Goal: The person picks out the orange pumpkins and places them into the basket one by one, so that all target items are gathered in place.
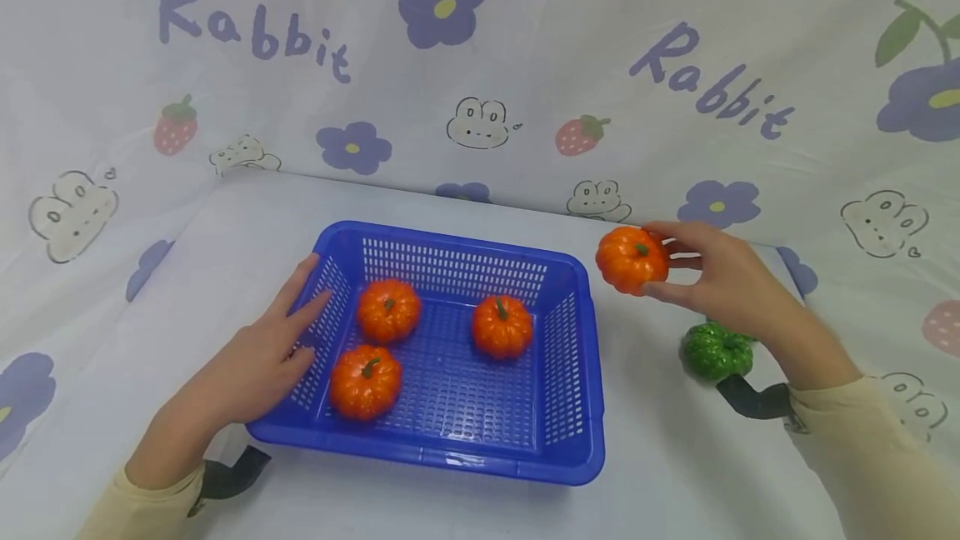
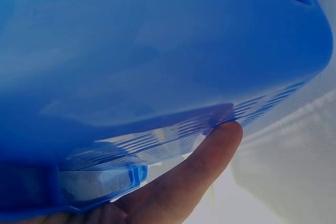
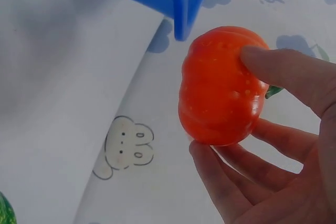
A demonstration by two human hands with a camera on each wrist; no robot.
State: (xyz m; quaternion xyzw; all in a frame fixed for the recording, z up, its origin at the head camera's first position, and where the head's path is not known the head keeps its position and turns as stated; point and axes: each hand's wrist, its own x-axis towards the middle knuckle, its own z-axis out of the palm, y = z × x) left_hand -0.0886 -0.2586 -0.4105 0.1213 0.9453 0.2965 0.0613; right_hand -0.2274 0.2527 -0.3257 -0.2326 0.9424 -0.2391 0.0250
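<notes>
A blue plastic basket [image 1: 465, 461] with slotted walls stands on the white surface. Inside it lie three orange toy pumpkins: one far left [image 1: 388, 311], one near left [image 1: 366, 383] and one toward the right [image 1: 502, 327]. My left hand [image 1: 258, 361] holds the basket's left rim; some fingers reach over it, while a finger [image 2: 197, 169] touches the outer wall in the left wrist view. To the right of the basket, my right hand [image 1: 720, 273] grips another orange pumpkin [image 3: 223, 87] between thumb and fingers, raised above the surface.
A shiny green pumpkin [image 1: 716, 352] sits on the white table [image 1: 645, 440] beneath my right wrist, partly hidden by the arm. Behind the table hangs a white cloth [image 1: 525, 40] printed with rabbits, flowers and strawberries.
</notes>
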